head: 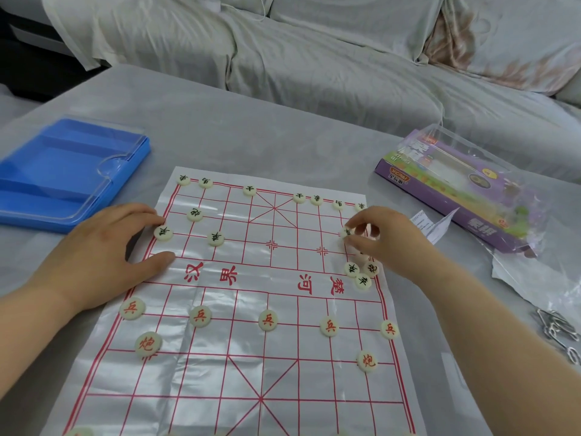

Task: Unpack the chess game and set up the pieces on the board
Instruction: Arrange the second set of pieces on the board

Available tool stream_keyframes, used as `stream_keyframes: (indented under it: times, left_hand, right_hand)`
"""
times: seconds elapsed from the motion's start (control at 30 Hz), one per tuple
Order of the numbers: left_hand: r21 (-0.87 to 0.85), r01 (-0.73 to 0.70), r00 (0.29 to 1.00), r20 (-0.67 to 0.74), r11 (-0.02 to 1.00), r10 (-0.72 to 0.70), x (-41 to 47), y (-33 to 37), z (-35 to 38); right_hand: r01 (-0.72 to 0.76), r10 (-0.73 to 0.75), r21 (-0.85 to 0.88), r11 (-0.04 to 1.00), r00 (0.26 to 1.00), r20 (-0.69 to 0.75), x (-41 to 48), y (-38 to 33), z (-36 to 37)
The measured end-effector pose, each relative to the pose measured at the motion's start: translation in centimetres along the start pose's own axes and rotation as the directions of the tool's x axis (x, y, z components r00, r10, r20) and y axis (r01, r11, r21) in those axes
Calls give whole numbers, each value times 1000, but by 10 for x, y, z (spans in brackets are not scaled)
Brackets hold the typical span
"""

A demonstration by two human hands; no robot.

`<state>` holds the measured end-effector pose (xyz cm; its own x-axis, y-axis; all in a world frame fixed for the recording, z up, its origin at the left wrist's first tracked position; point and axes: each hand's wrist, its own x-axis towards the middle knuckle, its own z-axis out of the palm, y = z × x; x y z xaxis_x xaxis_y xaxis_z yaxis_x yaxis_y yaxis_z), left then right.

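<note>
Sofa (314, 67): creased pale grey cover, far side | Cushion (509, 33): pink-brown print, upper right | Table (251, 130): grey cloth covering | Light: soft, even

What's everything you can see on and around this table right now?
board: one, silvery with red lines, table middle.
red pieces: at least seven, cream, red characters, board's near half.
black pieces: about fourteen, cream, black characters, far half, three loose at right edge.
tray: one, blue, clear lid, far left.
box: one, purple, far right.
wrapper: one, clear, near box.
slip: one, white, beside box.
clips: several, metal, right edge.
table: one, grey cover.
sofa: one, grey cover, behind.
left hand: one, on board's left edge, fingertip touching black piece.
right hand: one, pinching black piece, board's right side.
</note>
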<state>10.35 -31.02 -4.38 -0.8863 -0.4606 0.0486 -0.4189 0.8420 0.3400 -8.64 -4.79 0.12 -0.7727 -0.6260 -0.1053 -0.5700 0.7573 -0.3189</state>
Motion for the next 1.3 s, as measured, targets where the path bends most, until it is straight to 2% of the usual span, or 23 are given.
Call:
stream_keyframes:
  times: [0.07, 0.27, 0.4, 0.53, 0.7, 1.1, 1.3]
  left_hand:
    - [6, 3, 1000, 9, 1000, -3, 0, 0, 0]
    - [6, 16, 1000, 27, 1000, -16, 0, 2, -1]
    - [8, 1, 1000, 24, 1000, -1, -1, 1, -2]
    - [1, -8, 1000, 14, 1000, 8, -2, 0, -3]
    - [-5, -8, 1000, 26, 1000, 8, -2, 1, -4]
    - [-23, -37, 999, 21, 999, 37, -3, -4, -5]
    - [-19, -49, 999, 16, 999, 50, -4, -5, -6]
  right_hand:
    - [31, -29, 28, 999, 997, -69, 2, -9, -1]
    - [212, -211, -101, 972, 977, 20, 15, -48, 20]
    - [195, -190, -140, 971, 981, 49, 28, -60, 31]
    - [176, -171, -46, 983, 980, 98, 28, -57, 28]
    - [183, -181, -7, 983, 974, 136, 26, -54, 27]
    - [221, -209, -104, 970, 971, 116, 42, -65, 27]
    - [204, -201, -54, 978, 978, 58, 50, -72, 36]
